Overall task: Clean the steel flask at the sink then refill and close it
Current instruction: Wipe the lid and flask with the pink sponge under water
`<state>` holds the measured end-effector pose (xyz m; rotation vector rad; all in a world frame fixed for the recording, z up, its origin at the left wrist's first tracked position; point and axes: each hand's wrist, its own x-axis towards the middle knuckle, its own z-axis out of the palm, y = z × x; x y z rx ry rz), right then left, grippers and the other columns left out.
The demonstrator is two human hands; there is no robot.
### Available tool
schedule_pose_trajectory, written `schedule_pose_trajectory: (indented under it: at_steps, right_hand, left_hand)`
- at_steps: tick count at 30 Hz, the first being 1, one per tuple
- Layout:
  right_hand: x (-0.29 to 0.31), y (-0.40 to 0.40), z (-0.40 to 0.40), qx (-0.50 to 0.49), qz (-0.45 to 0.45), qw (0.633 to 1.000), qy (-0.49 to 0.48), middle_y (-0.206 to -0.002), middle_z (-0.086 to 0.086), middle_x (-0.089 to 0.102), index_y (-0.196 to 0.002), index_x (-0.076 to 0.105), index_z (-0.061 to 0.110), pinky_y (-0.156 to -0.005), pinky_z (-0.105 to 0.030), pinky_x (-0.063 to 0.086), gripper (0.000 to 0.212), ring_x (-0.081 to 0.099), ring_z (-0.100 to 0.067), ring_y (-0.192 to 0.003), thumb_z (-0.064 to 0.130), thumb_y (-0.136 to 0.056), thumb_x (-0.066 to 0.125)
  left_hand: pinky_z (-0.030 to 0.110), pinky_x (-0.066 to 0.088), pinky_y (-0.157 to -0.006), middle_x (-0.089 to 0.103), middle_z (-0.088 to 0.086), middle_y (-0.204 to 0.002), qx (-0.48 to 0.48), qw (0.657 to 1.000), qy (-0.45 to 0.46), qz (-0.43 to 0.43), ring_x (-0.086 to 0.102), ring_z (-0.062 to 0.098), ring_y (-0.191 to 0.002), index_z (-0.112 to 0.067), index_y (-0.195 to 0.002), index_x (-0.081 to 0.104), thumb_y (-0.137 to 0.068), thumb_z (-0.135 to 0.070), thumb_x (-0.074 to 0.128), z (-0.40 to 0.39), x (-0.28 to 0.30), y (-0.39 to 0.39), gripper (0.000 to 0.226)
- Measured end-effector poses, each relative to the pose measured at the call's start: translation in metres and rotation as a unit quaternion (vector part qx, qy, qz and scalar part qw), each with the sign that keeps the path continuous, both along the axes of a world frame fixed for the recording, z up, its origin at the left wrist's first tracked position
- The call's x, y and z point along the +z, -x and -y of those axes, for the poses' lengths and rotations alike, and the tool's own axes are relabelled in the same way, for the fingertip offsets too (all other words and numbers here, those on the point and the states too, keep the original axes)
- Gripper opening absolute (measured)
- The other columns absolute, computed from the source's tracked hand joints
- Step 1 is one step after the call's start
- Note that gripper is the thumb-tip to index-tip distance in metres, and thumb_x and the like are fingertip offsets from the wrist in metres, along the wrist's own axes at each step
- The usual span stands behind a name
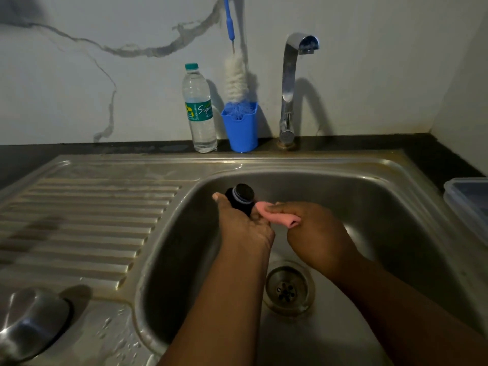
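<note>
Over the sink basin (369,196), my left hand (245,228) grips a small black flask stopper (241,198) with a pale ring round it. My right hand (314,231) pinches a pink cloth (277,216) and holds it against the stopper's side. The steel flask (29,320) lies on its side on the draining board at the bottom left, only part of it in view. The tap (290,88) stands behind the basin and no water runs from it.
A plastic water bottle (199,109) and a blue cup (241,128) holding a bottle brush (235,75) stand on the ledge behind the sink. A plastic box (467,204) sits at the right edge. The drain (286,286) lies below my hands. The ribbed draining board (92,220) is wet.
</note>
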<state>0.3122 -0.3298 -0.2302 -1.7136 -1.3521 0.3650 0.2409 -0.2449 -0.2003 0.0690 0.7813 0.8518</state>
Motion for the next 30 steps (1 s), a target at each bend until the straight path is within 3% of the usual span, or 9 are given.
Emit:
schedule_pose_trajectory:
  at_steps: [4, 8, 10, 12, 15, 18, 21, 23, 30]
  right_hand:
    - [0.006, 0.003, 0.0, -0.064, 0.012, 0.996, -0.067, -0.136, 0.025, 0.043, -0.133, 0.046, 0.039, -0.105, -0.002, 0.022, 0.062, 0.035, 0.011, -0.128, -0.001, -0.086, 0.046]
    - [0.001, 0.008, -0.005, -0.042, 0.001, 0.996, -0.075, -0.135, 0.022, 0.037, -0.134, 0.044, 0.033, -0.11, -0.006, 0.021, 0.059, 0.034, 0.005, -0.131, 0.001, -0.086, 0.06]
    - [-0.004, 0.007, -0.009, -0.033, -0.014, 0.997, -0.066, -0.132, 0.021, 0.042, -0.13, 0.053, 0.028, -0.11, -0.009, 0.023, 0.054, 0.038, 0.003, -0.13, 0.0, -0.085, 0.06]
    - [-0.004, 0.007, -0.008, -0.02, -0.012, 0.997, -0.08, -0.123, 0.02, 0.053, -0.118, 0.064, 0.025, -0.107, -0.013, 0.032, 0.044, 0.047, 0.006, -0.121, 0.004, -0.081, 0.059]
    - [0.002, 0.014, -0.005, -0.009, -0.017, 0.998, -0.054, -0.103, 0.022, 0.061, -0.099, 0.072, 0.029, -0.094, -0.009, 0.038, 0.036, 0.057, 0.005, -0.105, 0.019, -0.073, 0.05]
    - [0.006, 0.012, -0.003, -0.021, -0.059, 0.996, -0.059, -0.113, 0.015, 0.062, -0.107, 0.071, 0.024, -0.101, -0.018, 0.039, 0.039, 0.055, 0.0, -0.111, 0.018, -0.077, 0.047]
    - [0.014, 0.01, 0.0, -0.083, -0.129, 0.98, -0.128, -0.119, 0.024, 0.058, -0.114, 0.066, 0.033, -0.1, -0.008, 0.036, 0.044, 0.049, 0.012, -0.115, 0.001, -0.088, 0.051]
    - [0.018, 0.012, 0.001, -0.1, -0.174, 0.965, -0.168, -0.124, 0.024, 0.058, -0.119, 0.062, 0.035, -0.097, -0.003, 0.034, 0.052, 0.048, 0.012, -0.118, -0.005, -0.087, 0.051]
    - [0.011, 0.016, -0.005, -0.103, -0.202, 0.966, -0.122, -0.118, 0.029, 0.059, -0.112, 0.059, 0.052, -0.102, -0.026, 0.044, 0.065, 0.052, 0.008, -0.115, -0.006, -0.084, 0.052]
  left_hand:
    - [0.044, 0.042, -0.108, 0.061, 0.014, -0.125, -0.038, 0.999, -0.01, -0.029, 0.061, 0.026, -0.114, -0.012, -0.133, 0.052, -0.09, -0.06, 0.054, 0.0, -0.006, -0.004, 0.065]
    - [0.04, 0.056, -0.076, 0.069, 0.016, -0.101, -0.118, 0.993, 0.01, 0.025, 0.067, 0.027, -0.089, -0.004, -0.115, 0.062, -0.085, -0.056, 0.064, 0.004, -0.005, -0.004, 0.061]
    - [0.04, 0.053, -0.072, 0.068, 0.017, -0.091, -0.117, 0.993, 0.008, 0.025, 0.065, 0.027, -0.08, -0.001, -0.116, 0.061, -0.087, -0.056, 0.061, 0.002, -0.005, -0.004, 0.062]
    - [0.04, 0.05, -0.087, 0.067, 0.019, -0.083, -0.118, 0.993, -0.007, 0.027, 0.064, 0.027, -0.083, 0.0, -0.121, 0.059, -0.087, -0.063, 0.054, -0.001, -0.007, -0.002, 0.072]
    - [0.046, 0.042, -0.106, 0.062, 0.02, -0.098, -0.099, 0.995, -0.014, 0.015, 0.06, 0.032, -0.105, 0.0, -0.127, 0.054, -0.086, -0.068, 0.051, -0.009, -0.01, -0.001, 0.079]
    - [0.046, 0.043, -0.107, 0.064, 0.021, -0.111, -0.087, 0.996, -0.028, 0.001, 0.062, 0.034, -0.106, 0.0, -0.128, 0.054, -0.085, -0.067, 0.054, -0.009, -0.01, -0.002, 0.08]
    - [0.031, 0.049, -0.092, 0.069, 0.008, -0.103, -0.065, 0.997, -0.016, -0.034, 0.067, 0.017, -0.093, -0.01, -0.118, 0.06, -0.085, -0.061, 0.059, -0.002, -0.006, -0.005, 0.061]
    - [0.032, 0.051, -0.091, 0.068, 0.009, -0.104, -0.08, 0.996, -0.012, -0.038, 0.067, 0.017, -0.092, -0.01, -0.115, 0.061, -0.084, -0.055, 0.064, 0.003, -0.003, -0.006, 0.055]
    - [0.039, 0.048, -0.102, 0.07, 0.015, -0.101, -0.131, 0.991, -0.037, -0.012, 0.065, 0.027, -0.1, -0.007, -0.108, 0.064, -0.09, -0.039, 0.063, 0.012, 0.003, -0.005, 0.036]
